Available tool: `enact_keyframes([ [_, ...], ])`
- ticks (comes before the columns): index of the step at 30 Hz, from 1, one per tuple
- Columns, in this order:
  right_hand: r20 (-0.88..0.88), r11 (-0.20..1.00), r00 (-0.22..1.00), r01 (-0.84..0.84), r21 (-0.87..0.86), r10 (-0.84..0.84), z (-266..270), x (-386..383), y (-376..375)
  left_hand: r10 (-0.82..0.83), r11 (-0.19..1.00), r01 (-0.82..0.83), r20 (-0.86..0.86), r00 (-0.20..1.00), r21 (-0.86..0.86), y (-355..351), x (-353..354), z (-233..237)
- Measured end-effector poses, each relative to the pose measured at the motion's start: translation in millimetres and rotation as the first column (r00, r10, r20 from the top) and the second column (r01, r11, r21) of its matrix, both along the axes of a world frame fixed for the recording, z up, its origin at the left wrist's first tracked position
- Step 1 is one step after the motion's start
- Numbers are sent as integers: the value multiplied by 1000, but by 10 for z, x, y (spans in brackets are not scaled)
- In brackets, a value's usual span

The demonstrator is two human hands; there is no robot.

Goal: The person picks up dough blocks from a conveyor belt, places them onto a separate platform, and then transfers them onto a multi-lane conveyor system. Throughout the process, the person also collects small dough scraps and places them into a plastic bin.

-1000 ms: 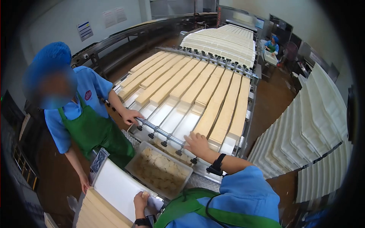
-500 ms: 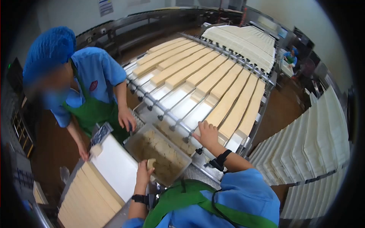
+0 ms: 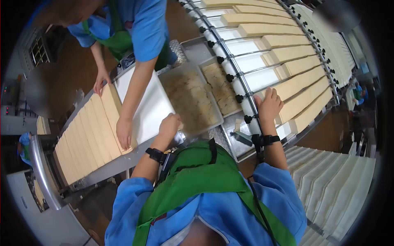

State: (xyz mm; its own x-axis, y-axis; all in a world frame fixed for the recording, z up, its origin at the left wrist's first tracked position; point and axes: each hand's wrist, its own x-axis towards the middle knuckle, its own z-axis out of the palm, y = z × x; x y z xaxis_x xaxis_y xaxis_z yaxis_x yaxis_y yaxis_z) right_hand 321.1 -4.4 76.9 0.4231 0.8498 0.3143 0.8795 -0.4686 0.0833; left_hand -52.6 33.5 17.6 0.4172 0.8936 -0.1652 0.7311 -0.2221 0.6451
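My left hand is closed beside the white board, near the corner of a clear bin of pale crumbly scraps; what it holds, if anything, is hidden. With fingers apart, my right hand rests at the metal rail, by the near ends of long cream-coloured strips divided by thin rods. A co-worker's two hands touch the end strip of a packed row of cream strips on the left.
Beside the bin is a second scrap tray. A metal tray with a dark-handled tool lies below the rail. Stacked white corrugated sheets stand at right. The co-worker leans in from the upper left.
The view has turned, shifting the rail and strips rightward. The cream piece in my left hand no longer shows. The co-worker's other arm has reached across the white board to the packed strips.
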Motion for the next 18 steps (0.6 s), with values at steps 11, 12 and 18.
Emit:
enact_keyframes([
  [11,-291,873,823,-468,140,488,117,-569,54,5,997,28,414,910,-72,-64,-190,573],
  [12,-320,807,742,-560,189,590,166,-730,82,54,998,-27,462,885,-65,-130,-336,513],
  [18,-579,496,307,-845,199,756,-37,-1693,483,718,587,-752,237,655,299,-554,-1331,192],
])
